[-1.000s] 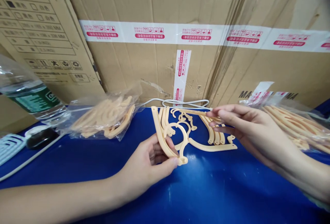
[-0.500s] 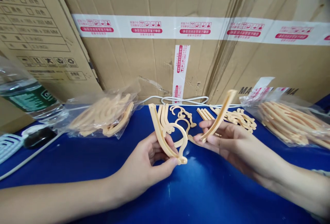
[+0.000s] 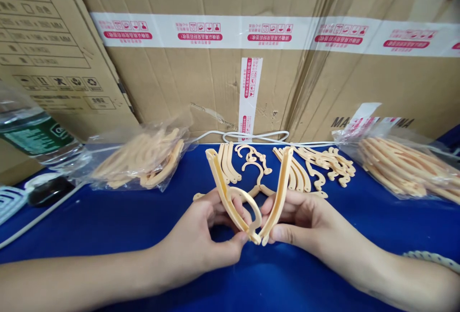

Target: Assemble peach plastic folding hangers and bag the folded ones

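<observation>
My left hand is closed on a beige plastic hanger arm with a curved hanger hook at its lower end. In my right hand is a second hanger arm, a channelled curved strip held upright between thumb and fingers. The lower ends of the two arms are side by side, close together; whether they touch I cannot tell. Behind my hands an assembled hanger lies on the blue table, partly hidden by my fingers.
Loose hanger arms and more arms lie behind, with loose hooks to the right. Bagged parts sit left and another bag right. A water bottle, a white cable and cardboard boxes border the table.
My right hand has moved left and down with its arm, bringing it beside the piece in my left hand. The left piece has shifted slightly down. The hanger behind shows more now.
</observation>
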A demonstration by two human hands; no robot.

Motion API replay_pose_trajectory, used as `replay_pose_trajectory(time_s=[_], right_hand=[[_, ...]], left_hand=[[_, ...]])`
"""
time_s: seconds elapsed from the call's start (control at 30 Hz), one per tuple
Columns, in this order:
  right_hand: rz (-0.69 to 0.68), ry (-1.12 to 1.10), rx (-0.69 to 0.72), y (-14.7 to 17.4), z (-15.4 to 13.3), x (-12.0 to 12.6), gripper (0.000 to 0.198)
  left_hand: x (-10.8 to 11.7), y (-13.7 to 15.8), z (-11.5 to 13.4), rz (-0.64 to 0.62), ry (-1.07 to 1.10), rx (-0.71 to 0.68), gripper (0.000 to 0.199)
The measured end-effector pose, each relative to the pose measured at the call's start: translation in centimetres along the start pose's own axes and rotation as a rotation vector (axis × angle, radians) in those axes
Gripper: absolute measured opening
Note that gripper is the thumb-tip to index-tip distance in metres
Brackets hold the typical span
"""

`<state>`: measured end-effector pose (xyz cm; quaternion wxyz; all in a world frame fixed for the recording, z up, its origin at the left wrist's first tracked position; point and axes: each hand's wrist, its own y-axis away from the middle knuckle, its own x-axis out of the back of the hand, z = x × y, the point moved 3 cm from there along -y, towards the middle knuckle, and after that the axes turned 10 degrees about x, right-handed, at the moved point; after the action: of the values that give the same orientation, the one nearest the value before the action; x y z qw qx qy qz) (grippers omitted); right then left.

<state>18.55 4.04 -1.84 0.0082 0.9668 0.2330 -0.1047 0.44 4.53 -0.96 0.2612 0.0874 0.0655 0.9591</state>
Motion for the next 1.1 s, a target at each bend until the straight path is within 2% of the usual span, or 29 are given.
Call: replay_pose_trajectory(time_s=[0.3, 0.5, 0.87, 1.1], right_hand=[[-0.032, 0.006, 0.071, 0.24, 0.23, -0.25, 0.019], [0.022, 0.038, 0.087, 0.48, 0.05, -0.41, 0.021], [0.060, 0.105, 0.117, 0.62, 0.43, -0.18, 0.017], [0.087, 0.197, 0.125, 0.80, 0.51, -0.40, 0.022]], left_hand=[[-0.39, 0.19, -0.21, 0.029, -0.116, -0.095, 0.011], [-0.44, 0.19, -0.18, 0.038, -0.082, -0.064, 0.004], [-0.16, 0.20, -0.79, 0.069, -0.046, -0.066, 0.008], [-0.20, 0.34, -0.88, 0.058, 0.027, -0.013, 0.020]])
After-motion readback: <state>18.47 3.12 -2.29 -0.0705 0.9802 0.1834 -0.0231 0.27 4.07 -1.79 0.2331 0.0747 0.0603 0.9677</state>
